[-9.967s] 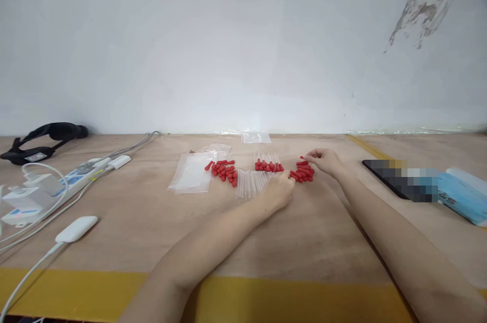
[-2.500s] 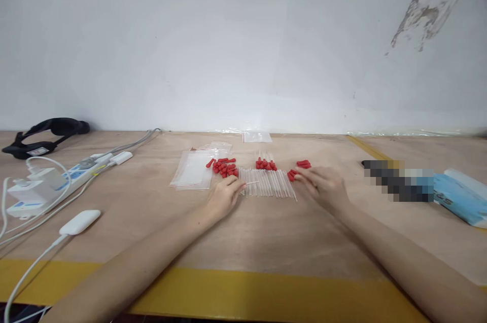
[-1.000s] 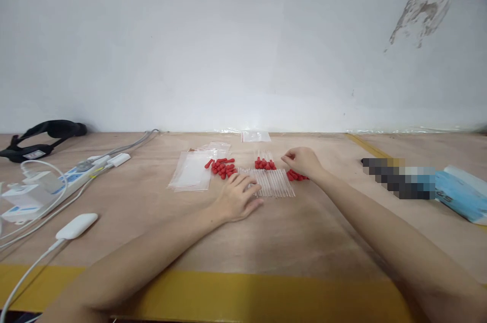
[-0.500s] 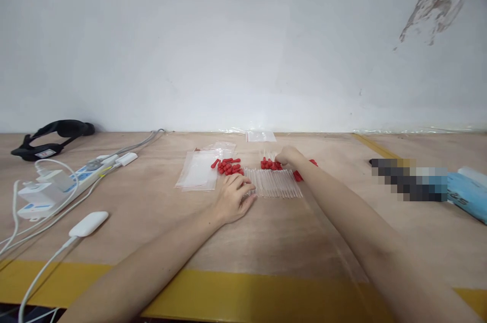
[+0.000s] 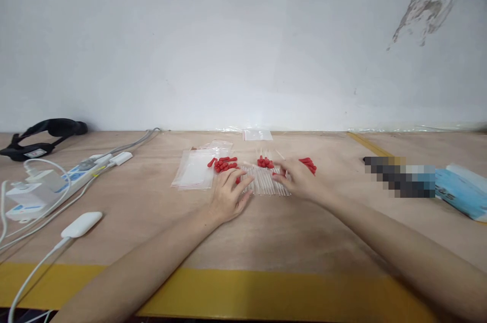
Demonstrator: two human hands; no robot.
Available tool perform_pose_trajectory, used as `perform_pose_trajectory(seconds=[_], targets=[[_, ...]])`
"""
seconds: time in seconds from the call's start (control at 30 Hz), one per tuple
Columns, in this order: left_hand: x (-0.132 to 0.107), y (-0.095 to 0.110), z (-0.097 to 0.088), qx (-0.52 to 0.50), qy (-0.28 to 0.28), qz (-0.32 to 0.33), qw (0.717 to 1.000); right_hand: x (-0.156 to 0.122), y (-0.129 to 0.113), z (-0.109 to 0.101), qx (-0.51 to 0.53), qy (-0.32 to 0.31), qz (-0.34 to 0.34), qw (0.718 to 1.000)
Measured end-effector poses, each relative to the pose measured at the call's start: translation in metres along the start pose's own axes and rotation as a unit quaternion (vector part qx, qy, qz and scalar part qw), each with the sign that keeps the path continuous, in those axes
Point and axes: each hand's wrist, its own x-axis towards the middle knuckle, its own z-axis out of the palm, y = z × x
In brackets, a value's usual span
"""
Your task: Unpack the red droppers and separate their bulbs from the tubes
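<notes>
My left hand lies on the table with its fingers spread, the fingertips at the left end of a row of thin clear tubes. Over the right part of that row, my right hand is curled, pinching a small red rubber bulb. Beyond the row stands a cluster of red bulbs with clear tubes pointing away from them. A loose pile of red bulbs is next to my left fingers, and more red bulbs lie right of my right hand.
Clear plastic bags lie left of the pile; another bag is by the wall. At left are a power strip with cables, a white device and a black headband. A blue pack is at right.
My right hand has come back toward me from the cluster to over the tube row, uncovering the red bulbs at right. My left hand stays put. The view has shifted slightly.
</notes>
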Motion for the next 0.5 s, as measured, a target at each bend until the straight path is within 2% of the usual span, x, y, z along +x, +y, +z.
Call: perform_pose_trajectory(seconds=[0.07, 0.2, 0.33, 0.5], targets=[[0.0, 0.004, 0.0, 0.019, -0.001, 0.042, 0.999, -0.024, -0.008, 0.01, -0.051, 0.019, -0.059, 0.997], [0.0, 0.009, 0.0, 0.037, -0.05, 0.135, 0.989, -0.05, -0.017, 0.03, -0.047, 0.054, -0.085, 0.994], [-0.001, 0.01, 0.002, 0.052, -0.099, 0.176, 0.978, -0.053, -0.019, 0.04, -0.029, 0.064, -0.095, 0.993], [-0.002, 0.01, 0.001, 0.054, -0.103, 0.192, 0.974, -0.052, -0.024, 0.039, -0.043, 0.056, -0.121, 0.99]])
